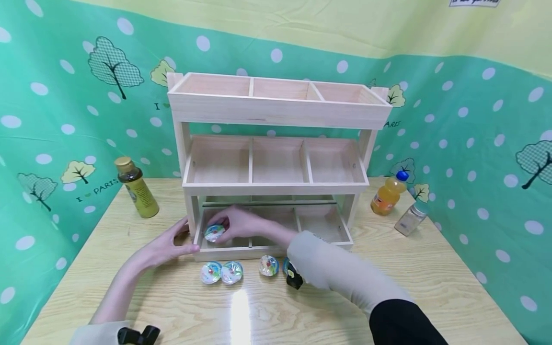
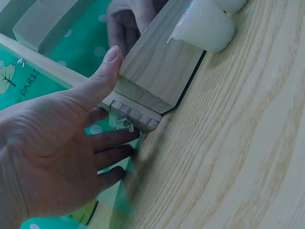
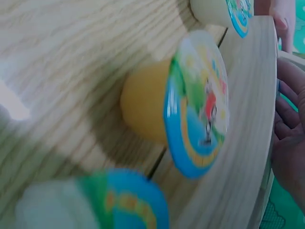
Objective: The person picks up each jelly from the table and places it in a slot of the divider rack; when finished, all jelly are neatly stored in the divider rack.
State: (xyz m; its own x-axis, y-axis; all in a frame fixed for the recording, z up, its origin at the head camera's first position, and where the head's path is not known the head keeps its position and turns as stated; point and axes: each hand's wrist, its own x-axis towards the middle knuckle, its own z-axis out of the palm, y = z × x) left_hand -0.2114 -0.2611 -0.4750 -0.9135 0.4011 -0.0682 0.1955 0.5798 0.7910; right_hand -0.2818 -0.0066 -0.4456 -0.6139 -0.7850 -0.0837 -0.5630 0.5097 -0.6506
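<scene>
In the head view my right hand (image 1: 241, 223) pinches a jelly cup (image 1: 213, 233) with a printed foil lid, inside the left compartment of the bottom tray (image 1: 276, 252) of a wooden rack. My left hand (image 1: 166, 247) is at that tray's left end. In the left wrist view its thumb (image 2: 110, 59) lies against the tray's corner while the other fingers extend loosely beside the end. On the table before the rack stand two jelly cups (image 1: 211, 272) side by side and another jelly cup (image 1: 269, 265). The right sleeve partly hides one more. An orange jelly cup (image 3: 147, 102) shows in the right wrist view.
Above are the rack's middle tray (image 1: 276, 190) and top tray (image 1: 276, 111), each split into three compartments. Left of the rack stands an olive-green bottle (image 1: 140, 191). An orange drink bottle (image 1: 386, 195) and a clear jar (image 1: 410, 219) stand at the right. A polka-dot curtain hangs behind.
</scene>
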